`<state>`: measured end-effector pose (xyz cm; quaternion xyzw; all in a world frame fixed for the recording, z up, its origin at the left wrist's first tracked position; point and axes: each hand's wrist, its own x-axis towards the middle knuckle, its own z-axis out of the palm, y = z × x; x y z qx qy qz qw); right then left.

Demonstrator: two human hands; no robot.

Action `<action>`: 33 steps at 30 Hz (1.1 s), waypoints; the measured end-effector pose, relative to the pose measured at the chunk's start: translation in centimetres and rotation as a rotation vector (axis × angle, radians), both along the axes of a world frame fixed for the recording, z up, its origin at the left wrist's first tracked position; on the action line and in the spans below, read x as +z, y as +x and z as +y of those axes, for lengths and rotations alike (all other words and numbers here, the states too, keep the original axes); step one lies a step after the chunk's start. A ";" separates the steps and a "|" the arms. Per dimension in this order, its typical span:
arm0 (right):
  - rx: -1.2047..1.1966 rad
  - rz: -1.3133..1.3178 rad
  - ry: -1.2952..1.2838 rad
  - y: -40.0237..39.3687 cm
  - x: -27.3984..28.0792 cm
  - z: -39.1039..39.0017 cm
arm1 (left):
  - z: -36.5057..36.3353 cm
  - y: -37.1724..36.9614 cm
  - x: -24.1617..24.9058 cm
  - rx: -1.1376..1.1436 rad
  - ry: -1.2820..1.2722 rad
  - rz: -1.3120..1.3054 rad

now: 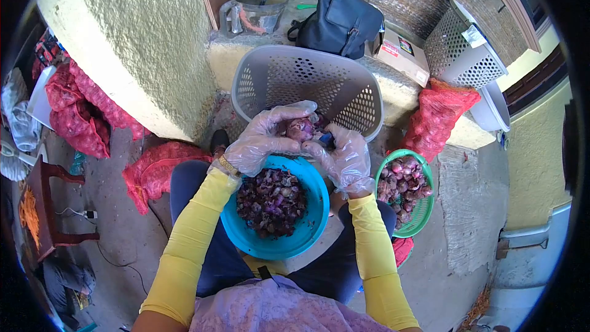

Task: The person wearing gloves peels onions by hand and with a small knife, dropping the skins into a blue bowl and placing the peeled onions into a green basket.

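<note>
My left hand (263,137), in a clear plastic glove, grips a red onion (300,128) from the left and above. My right hand (345,155), also gloved, touches the onion's right side and seems to hold a small dark-handled tool against it; the tool is mostly hidden. Both hands hover over a blue bowl (311,224) resting on my lap, filled with purple onion skins and trimmings. Yellow sleeves cover both forearms.
A grey perforated basket (344,89) stands just beyond the hands. A green basket (423,212) of onions sits at right. Red mesh sacks (439,114) lie right and left. A dark bag (339,21), a box and containers rest on the ledge. A wooden stool stands at left.
</note>
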<state>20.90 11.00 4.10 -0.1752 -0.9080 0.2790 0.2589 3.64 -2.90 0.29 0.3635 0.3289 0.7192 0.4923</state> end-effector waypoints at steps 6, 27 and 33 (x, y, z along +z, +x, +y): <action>0.010 -0.038 0.018 -0.1 -0.1 0.1 | 0.1 -0.2 -0.2 0.011 -0.003 0.049; 0.178 -0.161 -0.291 0.3 0.8 0.5 | -0.2 0.1 0.0 -0.018 -0.082 0.000; 0.294 -0.118 -0.201 0.4 0.9 0.6 | -0.4 0.1 0.9 -0.023 -0.137 -0.009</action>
